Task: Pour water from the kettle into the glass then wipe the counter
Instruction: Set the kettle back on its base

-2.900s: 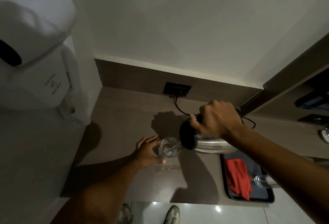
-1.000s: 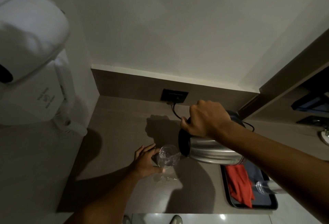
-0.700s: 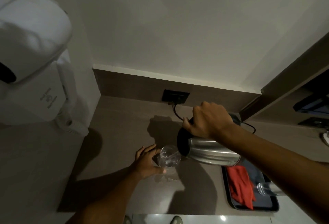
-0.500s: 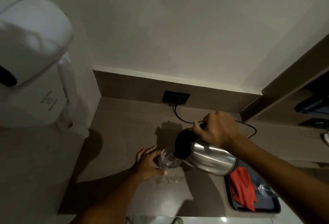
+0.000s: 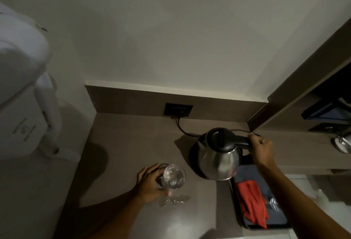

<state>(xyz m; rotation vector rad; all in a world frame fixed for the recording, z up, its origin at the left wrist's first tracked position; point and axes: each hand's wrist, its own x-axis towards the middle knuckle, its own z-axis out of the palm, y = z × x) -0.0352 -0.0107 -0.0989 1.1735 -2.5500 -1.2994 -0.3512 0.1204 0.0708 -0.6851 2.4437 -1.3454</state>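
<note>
A steel kettle [image 5: 218,159] with a black lid and handle stands upright on the brown counter [image 5: 123,143]. My right hand [image 5: 262,148] grips its handle from the right. A clear glass [image 5: 173,177] with water in it sits on the counter to the kettle's left. My left hand [image 5: 150,183] wraps around the glass's left side. A small puddle of spilled water [image 5: 173,200] lies on the counter just in front of the glass. A red cloth [image 5: 252,202] rests in a dark tray [image 5: 247,226] at the front right.
A black wall socket [image 5: 178,109] with a cord sits on the backsplash behind the kettle. A second glass [image 5: 274,204] lies in the tray. A white wall-mounted appliance [image 5: 22,94] hangs at the left. A shelf unit [image 5: 313,109] stands at the right.
The kettle was tilted over the glass, pouring; now it has swung back to the right and stands upright. My left hand has stayed on the glass.
</note>
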